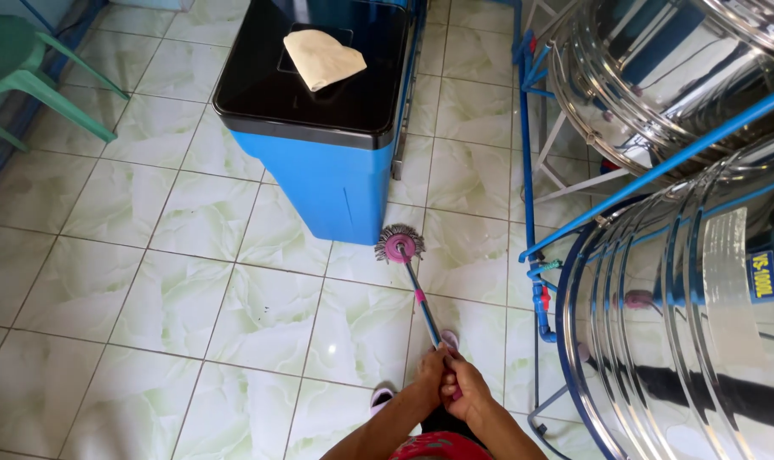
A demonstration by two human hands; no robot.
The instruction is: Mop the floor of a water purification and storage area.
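Both my hands grip the handle of a spin mop [422, 298] at the bottom centre. My left hand [431, 371] closes around the pole, and my right hand [469, 388] is wrapped just below it. The mop's round grey head with a pink hub [399, 245] rests on the pale green tiled floor [174, 281], right by the front corner of a blue cabinet with a glossy black top [323, 128]. A folded beige cloth [323, 58] lies on that black top. My feet in pink slippers show beneath my hands.
Two large shiny steel tanks [702, 315] on a white frame with blue pipes [527, 153] fill the right side. A green plastic chair [21, 72] stands at the upper left. A blue skirting runs along the left wall.
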